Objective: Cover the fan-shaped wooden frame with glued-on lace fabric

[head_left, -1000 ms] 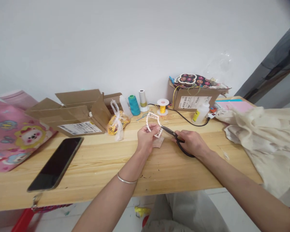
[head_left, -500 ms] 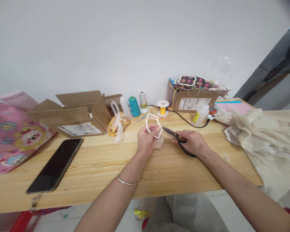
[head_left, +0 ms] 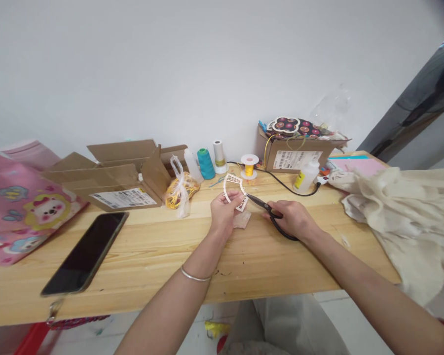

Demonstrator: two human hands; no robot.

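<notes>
My left hand (head_left: 226, 209) pinches a pale, fan-shaped openwork piece (head_left: 234, 179) by its lower part, above the wooden table. Black-handled scissors (head_left: 272, 215) are gripped in my right hand (head_left: 291, 217), their dark blades pointing left. The blade tips meet the right edge of the openwork piece; whether the blades are parted there is too small to tell. Below my left hand, a small beige scrap (head_left: 241, 220) lies on the tabletop. My fingers hide part of the openwork piece.
At the back stand a teal thread cone (head_left: 206, 164), a yellow thread spool (head_left: 249, 166), a bottle (head_left: 307, 176) and two cardboard boxes (head_left: 111, 177). A phone (head_left: 86, 251) lies at left, near a pink bag (head_left: 29, 212). Cream cloth (head_left: 410, 212) drapes the right end.
Almost nothing differs. My right hand and the scissors have shifted very slightly left, with the blade tips still at the openwork piece's right edge.
</notes>
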